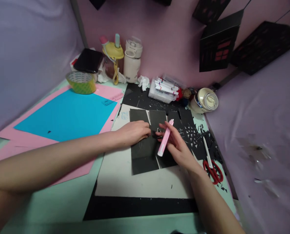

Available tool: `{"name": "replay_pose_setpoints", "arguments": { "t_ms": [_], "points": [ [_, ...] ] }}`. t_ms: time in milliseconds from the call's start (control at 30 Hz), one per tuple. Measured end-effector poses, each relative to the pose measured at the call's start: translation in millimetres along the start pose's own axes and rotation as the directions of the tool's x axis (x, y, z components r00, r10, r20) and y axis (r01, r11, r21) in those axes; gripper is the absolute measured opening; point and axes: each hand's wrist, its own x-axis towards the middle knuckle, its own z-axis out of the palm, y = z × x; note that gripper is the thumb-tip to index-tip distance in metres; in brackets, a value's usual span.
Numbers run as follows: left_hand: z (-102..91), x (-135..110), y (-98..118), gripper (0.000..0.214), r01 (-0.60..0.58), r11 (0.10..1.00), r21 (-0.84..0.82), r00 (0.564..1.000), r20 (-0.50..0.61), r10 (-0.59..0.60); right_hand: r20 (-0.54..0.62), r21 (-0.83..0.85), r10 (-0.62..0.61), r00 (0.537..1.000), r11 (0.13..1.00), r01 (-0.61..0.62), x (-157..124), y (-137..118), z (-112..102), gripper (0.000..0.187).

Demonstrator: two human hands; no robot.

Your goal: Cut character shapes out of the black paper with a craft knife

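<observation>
My left hand rests on a black paper sheet, its fingers curled and pressing at the sheet's right edge. Over the neighbouring black strip, my right hand holds a slim pink craft knife between thumb and fingers, tilted. Part of the knife's tip is small and its blade cannot be made out. Thin pale lines and small cut-outs show on the black paper. Under the sheets lies a white board.
Red-handled scissors and a white pen lie at the right, among black scraps. Blue paper and green-yellow tape are at the left. Behind stand a white bottle and a marker box. A black paper house hangs above.
</observation>
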Motion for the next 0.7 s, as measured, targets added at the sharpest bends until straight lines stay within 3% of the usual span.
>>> {"name": "replay_pose_setpoints", "arguments": {
  "t_ms": [133, 267, 333, 433, 467, 500, 600, 700],
  "points": [
    [4.2, -5, -3, 0.021, -0.002, 1.0, -0.026, 0.999, -0.038, 0.001, -0.109, 0.245, 0.106, 0.988, 0.967, -0.077, -13, 0, -9, 0.051],
    [5.6, -8, -4, 0.023, -0.015, 0.999, -0.036, 0.998, -0.066, 0.013, -0.19, 0.258, 0.183, 0.965, 0.957, -0.13, -15, 0, -3, 0.04],
    [5.8, -9, -4, 0.024, -0.023, 0.999, -0.036, 0.997, -0.073, 0.02, -0.203, 0.224, 0.179, 0.963, 0.966, -0.132, -15, -1, 1, 0.054],
    [5.6, -9, -4, 0.023, -0.03, 0.999, -0.033, 0.997, -0.076, 0.027, -0.256, 0.216, 0.157, 0.954, 0.971, -0.103, -15, -4, 2, 0.091],
    [5.5, -9, -4, 0.023, -0.031, 0.999, -0.031, 0.997, -0.077, 0.029, -0.283, 0.215, 0.165, 0.945, 0.971, -0.105, -15, -4, 1, 0.094],
    [5.4, -9, -4, 0.022, -0.033, 0.999, -0.029, 0.997, -0.077, 0.031, -0.306, 0.208, 0.182, 0.935, 0.971, -0.121, -15, -4, 0, 0.088],
    [5.4, -9, -4, 0.023, -0.039, 0.999, -0.021, 0.996, -0.082, 0.037, -0.31, 0.171, 0.257, 0.915, 0.962, -0.212, -15, -3, -4, 0.045],
    [6.1, -9, -4, 0.025, -0.044, 0.999, -0.01, 0.995, -0.087, 0.043, -0.246, 0.158, 0.331, 0.911, 0.941, -0.299, -18, -2, -6, 0.034]
  ]
}}
